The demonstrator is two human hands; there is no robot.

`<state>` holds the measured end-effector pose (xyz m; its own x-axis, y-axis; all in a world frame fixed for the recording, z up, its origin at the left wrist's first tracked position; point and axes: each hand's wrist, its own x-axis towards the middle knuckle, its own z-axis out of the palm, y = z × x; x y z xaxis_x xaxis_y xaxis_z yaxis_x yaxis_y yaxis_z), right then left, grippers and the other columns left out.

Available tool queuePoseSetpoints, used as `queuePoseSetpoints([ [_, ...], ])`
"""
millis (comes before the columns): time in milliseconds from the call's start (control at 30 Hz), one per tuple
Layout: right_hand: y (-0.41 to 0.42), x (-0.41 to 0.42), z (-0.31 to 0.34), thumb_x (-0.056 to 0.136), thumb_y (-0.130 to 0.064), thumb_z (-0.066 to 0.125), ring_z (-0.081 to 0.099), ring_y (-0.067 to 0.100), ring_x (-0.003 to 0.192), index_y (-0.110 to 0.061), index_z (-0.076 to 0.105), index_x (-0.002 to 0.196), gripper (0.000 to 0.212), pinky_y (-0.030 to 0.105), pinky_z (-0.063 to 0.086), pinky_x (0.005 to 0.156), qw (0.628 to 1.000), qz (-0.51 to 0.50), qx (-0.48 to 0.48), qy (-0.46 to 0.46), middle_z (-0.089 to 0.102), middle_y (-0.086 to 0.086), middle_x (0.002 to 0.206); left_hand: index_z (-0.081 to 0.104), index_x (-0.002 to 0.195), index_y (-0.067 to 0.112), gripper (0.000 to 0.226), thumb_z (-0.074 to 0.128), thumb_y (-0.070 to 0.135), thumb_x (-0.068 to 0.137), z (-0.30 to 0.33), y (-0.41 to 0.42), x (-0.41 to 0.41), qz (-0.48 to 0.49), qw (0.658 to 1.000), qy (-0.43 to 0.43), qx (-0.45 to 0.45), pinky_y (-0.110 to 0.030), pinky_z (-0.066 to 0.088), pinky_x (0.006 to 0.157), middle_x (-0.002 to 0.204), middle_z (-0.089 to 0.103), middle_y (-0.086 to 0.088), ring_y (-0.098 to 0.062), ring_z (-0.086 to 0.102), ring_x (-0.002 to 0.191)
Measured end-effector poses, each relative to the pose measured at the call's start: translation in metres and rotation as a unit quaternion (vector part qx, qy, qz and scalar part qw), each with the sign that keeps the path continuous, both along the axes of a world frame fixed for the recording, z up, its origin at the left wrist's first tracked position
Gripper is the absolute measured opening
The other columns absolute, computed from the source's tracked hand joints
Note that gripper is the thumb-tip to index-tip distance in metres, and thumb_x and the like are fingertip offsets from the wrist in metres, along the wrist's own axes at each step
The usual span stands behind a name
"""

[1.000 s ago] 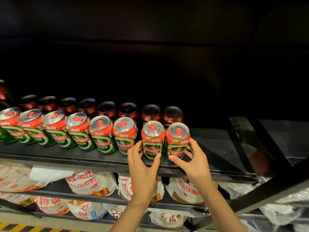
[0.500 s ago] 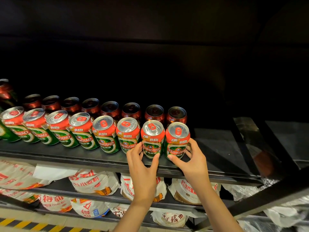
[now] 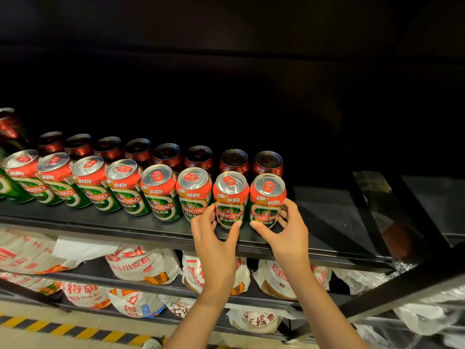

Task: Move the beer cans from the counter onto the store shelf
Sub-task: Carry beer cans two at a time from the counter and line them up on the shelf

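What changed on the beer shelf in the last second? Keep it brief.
The left hand slid its red-and-green beer can left, closing the gap to the neighbouring front-row can. The right hand keeps gripping the end can on the black metal shelf. The other cans stayed put.

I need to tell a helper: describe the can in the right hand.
Find the black shelf lined with two rows of beer cans. Follow the front row to its right end. That last can is gripped by the right hand; only bare shelf lies beyond it.
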<state>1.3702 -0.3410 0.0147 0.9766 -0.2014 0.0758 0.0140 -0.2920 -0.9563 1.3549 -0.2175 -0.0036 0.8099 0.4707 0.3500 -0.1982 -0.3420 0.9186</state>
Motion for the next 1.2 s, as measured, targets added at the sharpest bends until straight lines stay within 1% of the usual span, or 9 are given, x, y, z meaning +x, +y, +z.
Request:
queuePoseSetpoints([
  [267, 0.000, -0.001, 0.000, 0.071, -0.020, 0.082, 0.051, -0.009, 0.099, -0.027, 0.044, 0.130, 0.071, 0.003, 0.040, 0.076, 1.000, -0.006, -0.012, -0.006, 0.051, -0.018, 0.116, 0.047, 0.119, 0.028, 0.052, 0.076, 0.017, 0.076, 0.002, -0.003, 0.001, 0.017, 1.000, 0.010, -0.003, -0.006, 0.037, 0.094, 0.110, 0.045, 0.007, 0.007, 0.046, 0.110],
  [433, -0.001, -0.003, 0.002, 0.072, -0.020, 0.081, 0.051, -0.009, 0.099, -0.029, 0.044, 0.129, 0.068, 0.004, 0.040, 0.077, 1.000, 0.001, -0.019, -0.001, 0.052, -0.017, 0.116, 0.050, 0.122, 0.018, 0.052, 0.076, 0.019, 0.077, 0.001, -0.004, 0.003, 0.021, 1.000, 0.022, -0.001, -0.007, 0.039, 0.093, 0.111, 0.044, 0.004, 0.003, 0.047, 0.108],
  [567, -0.003, -0.009, 0.002, 0.073, -0.027, 0.080, 0.049, -0.005, 0.113, -0.031, 0.040, 0.133, 0.072, 0.018, 0.042, 0.096, 0.999, 0.019, -0.035, 0.003, 0.052, -0.014, 0.129, 0.045, 0.128, 0.018, 0.053, 0.072, 0.018, 0.081, 0.003, -0.001, -0.004, -0.006, 0.999, 0.045, 0.029, -0.019, 0.041, 0.097, 0.117, 0.043, 0.006, -0.002, 0.045, 0.113],
  [700, 0.002, -0.031, 0.015, 0.081, -0.036, 0.069, 0.028, 0.004, 0.138, -0.035, 0.020, 0.147, 0.082, 0.033, 0.030, 0.112, 0.999, -0.033, -0.024, -0.028, 0.030, -0.011, 0.152, 0.040, 0.137, 0.023, 0.056, 0.065, 0.020, 0.087, 0.012, 0.019, -0.026, -0.084, 0.990, 0.105, 0.049, -0.026, 0.037, 0.106, 0.132, 0.043, 0.008, -0.005, 0.041, 0.124],
  [767, 0.011, -0.047, 0.027, 0.088, -0.029, 0.062, 0.028, -0.001, 0.136, -0.033, 0.022, 0.147, 0.071, 0.028, 0.028, 0.112, 0.994, -0.064, -0.036, -0.076, 0.030, -0.013, 0.150, 0.045, 0.134, 0.025, 0.049, 0.062, 0.021, 0.089, 0.020, 0.040, -0.040, -0.100, 0.986, 0.132, 0.037, -0.029, 0.041, 0.103, 0.127, 0.047, 0.010, -0.005, 0.045, 0.119],
  [833, 0.028, -0.061, 0.043, 0.092, -0.022, 0.058, 0.032, -0.011, 0.125, -0.031, 0.030, 0.143, 0.058, 0.014, 0.029, 0.103, 0.987, -0.058, -0.067, -0.131, 0.036, -0.017, 0.140, 0.048, 0.132, 0.025, 0.044, 0.060, 0.021, 0.090, 0.032, 0.070, -0.057, -0.108, 0.983, 0.149, 0.013, -0.025, 0.042, 0.097, 0.126, 0.052, 0.010, -0.005, 0.048, 0.115],
  [1000, 0.109, -0.091, 0.070, 0.094, -0.022, 0.054, 0.038, 0.003, 0.128, -0.028, 0.041, 0.136, 0.045, 0.030, 0.036, 0.104, 0.974, 0.070, -0.116, -0.181, 0.041, -0.017, 0.136, 0.054, 0.122, 0.035, 0.034, 0.060, 0.025, 0.090, 0.067, 0.169, -0.132, -0.074, 0.986, 0.143, 0.050, -0.020, 0.042, 0.096, 0.120, 0.056, 0.019, 0.004, 0.050, 0.112],
  [1067, 0.155, -0.111, 0.071, 0.094, -0.024, 0.053, 0.037, 0.003, 0.129, -0.027, 0.044, 0.135, 0.042, 0.029, 0.035, 0.104, 0.964, 0.155, -0.125, -0.174, 0.042, -0.017, 0.135, 0.054, 0.117, 0.040, 0.031, 0.061, 0.027, 0.089, 0.076, 0.213, -0.178, -0.023, 0.988, 0.143, 0.057, -0.018, 0.043, 0.093, 0.117, 0.056, 0.023, 0.007, 0.050, 0.110],
  [1200, 0.252, -0.162, 0.058, 0.092, -0.021, 0.057, 0.046, 0.008, 0.118, -0.019, 0.052, 0.127, 0.035, 0.018, 0.031, 0.092, 0.913, 0.347, -0.161, -0.144, 0.050, -0.010, 0.124, 0.058, 0.113, 0.038, 0.035, 0.063, 0.036, 0.078, 0.081, 0.296, -0.291, 0.126, 0.981, 0.145, -0.009, -0.027, 0.048, 0.090, 0.113, 0.063, 0.016, -0.001, 0.059, 0.106],
])
